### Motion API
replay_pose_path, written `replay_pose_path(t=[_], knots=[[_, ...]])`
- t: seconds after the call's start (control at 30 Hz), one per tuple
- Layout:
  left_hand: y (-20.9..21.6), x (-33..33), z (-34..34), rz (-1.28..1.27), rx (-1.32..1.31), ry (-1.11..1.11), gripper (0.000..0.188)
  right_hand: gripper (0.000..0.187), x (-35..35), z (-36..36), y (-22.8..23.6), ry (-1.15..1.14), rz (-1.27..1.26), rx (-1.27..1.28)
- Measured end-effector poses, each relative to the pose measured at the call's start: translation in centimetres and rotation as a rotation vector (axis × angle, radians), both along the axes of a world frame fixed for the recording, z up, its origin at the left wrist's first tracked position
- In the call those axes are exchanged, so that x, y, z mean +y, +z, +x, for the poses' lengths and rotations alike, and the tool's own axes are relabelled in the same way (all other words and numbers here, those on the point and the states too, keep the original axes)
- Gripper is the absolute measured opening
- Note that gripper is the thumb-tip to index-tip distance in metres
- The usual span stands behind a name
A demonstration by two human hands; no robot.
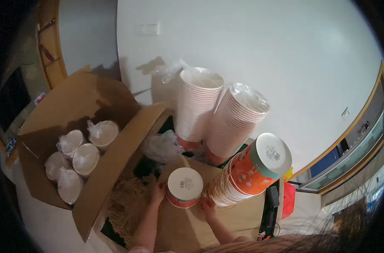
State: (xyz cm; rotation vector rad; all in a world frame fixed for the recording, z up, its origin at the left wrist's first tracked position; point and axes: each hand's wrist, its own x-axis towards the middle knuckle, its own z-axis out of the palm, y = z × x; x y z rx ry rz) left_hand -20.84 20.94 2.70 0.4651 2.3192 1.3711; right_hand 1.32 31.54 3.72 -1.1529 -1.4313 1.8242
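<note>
An orange paper bucket [185, 185] with a white base stands upside down on the brown board in front of me. My left hand [158, 192] is closed against its left side, fingers wrapped at the wall. My right hand [208, 207] has its fingers curled in the gap between this bucket and a tilted stack; what they pinch is too small to make out. That stack of upturned orange paper buckets [251, 173] leans at the right, with thin tan loops [219, 192] around its lower part.
Two tall stacks of white-rimmed buckets, the left stack [199, 105] and right stack [236, 122], stand in plastic by the wall. An open cardboard box [116, 168] at left holds several wrapped stacks. Tan fringed cloth [126, 206] lies beside my left arm; a red basket [288, 199] is at right.
</note>
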Motion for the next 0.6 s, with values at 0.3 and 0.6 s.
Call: replay_pose_path(t=[0.3, 0.6], knots=[[0.8, 0.2, -0.2, -0.047, 0.179, -0.045, 0.026, 0.015, 3.0, -1.2, -4.4, -0.01, -0.001, 0.011], [-1.4, 0.1, -0.7, 0.055, 0.038, 0.012, 0.025, 0.015, 1.5, -1.4, 0.6, -0.075, -0.225, 0.056]])
